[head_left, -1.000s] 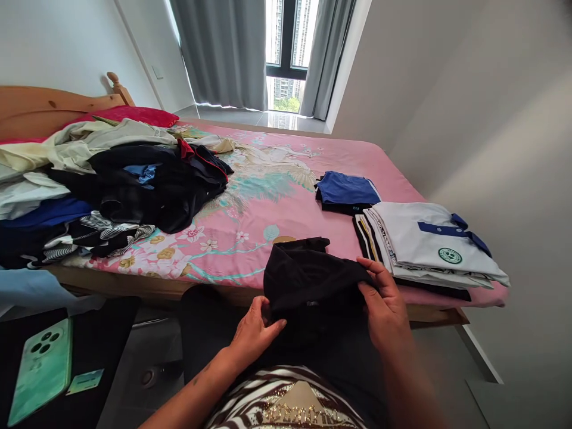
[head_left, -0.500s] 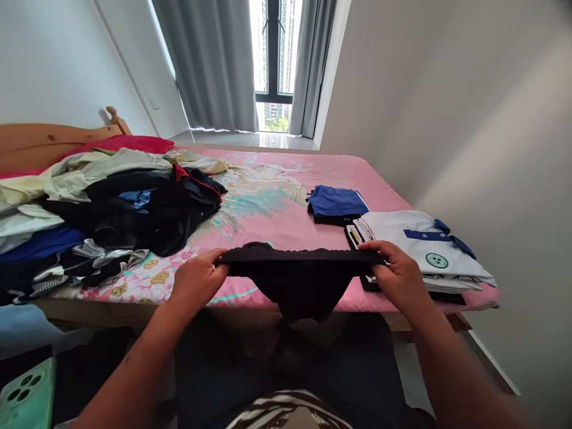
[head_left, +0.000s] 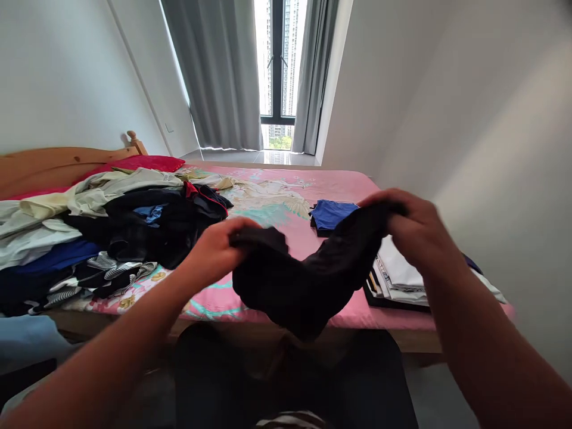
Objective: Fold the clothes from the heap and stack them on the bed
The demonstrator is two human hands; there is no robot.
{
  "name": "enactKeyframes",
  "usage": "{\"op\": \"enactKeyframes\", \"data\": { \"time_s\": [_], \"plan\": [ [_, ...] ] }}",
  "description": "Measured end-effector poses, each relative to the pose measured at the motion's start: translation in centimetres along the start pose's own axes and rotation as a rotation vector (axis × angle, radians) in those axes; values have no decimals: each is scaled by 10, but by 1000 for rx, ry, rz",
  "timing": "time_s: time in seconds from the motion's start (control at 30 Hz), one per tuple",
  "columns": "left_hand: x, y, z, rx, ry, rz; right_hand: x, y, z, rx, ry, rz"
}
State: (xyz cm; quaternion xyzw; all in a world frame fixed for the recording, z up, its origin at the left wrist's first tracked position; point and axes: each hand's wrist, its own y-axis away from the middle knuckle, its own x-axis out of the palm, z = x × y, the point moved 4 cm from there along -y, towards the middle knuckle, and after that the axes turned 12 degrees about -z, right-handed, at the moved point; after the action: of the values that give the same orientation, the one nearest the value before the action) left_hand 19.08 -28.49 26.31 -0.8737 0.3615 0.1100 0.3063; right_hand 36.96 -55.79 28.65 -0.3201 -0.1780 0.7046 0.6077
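Between my hands hangs a pair of black underpants (head_left: 304,292), its waistband sagging in the middle, above the near edge of the bed. My left hand (head_left: 226,247) pinches one end of the waistband. Higher up, my right hand (head_left: 409,226) grips the other end, slightly blurred by motion. Behind the underpants lies a small stack of folded blue and black garments (head_left: 331,213). A stack of folded white clothes (head_left: 397,271) is partly hidden by my right hand and forearm.
A loose heap of dark and light clothes (head_left: 147,217) covers the bed's left side. The bed has a pink flowered sheet (head_left: 286,232) and a wooden headboard (head_left: 58,164). A red pillow (head_left: 152,162) lies behind the heap. Grey curtains (head_left: 218,77) flank the window.
Both hands have risen, the right one more, and drawn closer together. The underpants' waistband went from stretched straight to slack and dipping. The view has tilted up slightly.
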Motion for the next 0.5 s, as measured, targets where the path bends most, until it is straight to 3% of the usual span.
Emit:
{"op": "enactKeyframes", "data": {
  "time_s": [0.07, 0.13, 0.2, 0.33, 0.5],
  "plan": [
    [-5, -20, 13, -44, -273, 197, 4, -15, -15, -31, 147, 66],
    [-22, -44, 19, -121, -429, 165, 5, -28, -25, -56, 230, 66],
    [-37, -61, 16, -203, -449, 106, 8, -34, -25, -84, 246, 83],
    [-31, -59, -3, -331, -117, 104, 18, -28, -5, -188, 289, 149],
    [-11, -37, -19, -376, 461, -90, 43, -3, 20, -343, 422, 524]
  ]
}}
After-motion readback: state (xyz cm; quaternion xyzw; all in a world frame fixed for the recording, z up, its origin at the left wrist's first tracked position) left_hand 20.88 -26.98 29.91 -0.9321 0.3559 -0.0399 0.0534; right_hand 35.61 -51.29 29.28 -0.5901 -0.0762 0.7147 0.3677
